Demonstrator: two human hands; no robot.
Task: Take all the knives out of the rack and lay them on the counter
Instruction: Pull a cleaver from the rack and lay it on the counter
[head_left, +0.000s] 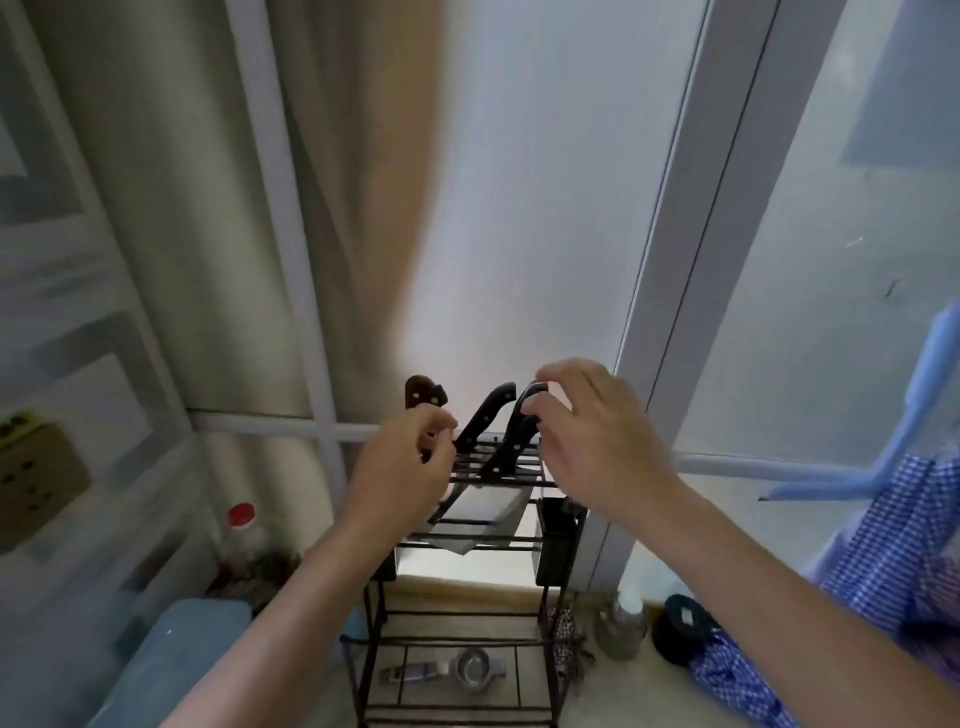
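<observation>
A black wire rack (546, 618) stands on the counter by the window, with three knives upright in its top slots. My left hand (402, 473) is curled around the lower part of the brown-handled knife (418, 393) at the left. My right hand (597, 441) pinches the top end of the rightmost black-handled knife (511, 448) between thumb and fingers. Between the two stands another black-handled knife (485, 415), untouched. Wide steel blades (483, 512) hang below the slots, partly hidden by my left wrist.
A black utensil cup (558, 540) hangs on the rack's right side. A red-capped bottle (241, 517) and a pale blue container (192, 644) sit left of the rack. A metal strainer (470, 670) lies under it. A jar (623, 631) and blue checked cloth (883, 545) are to the right.
</observation>
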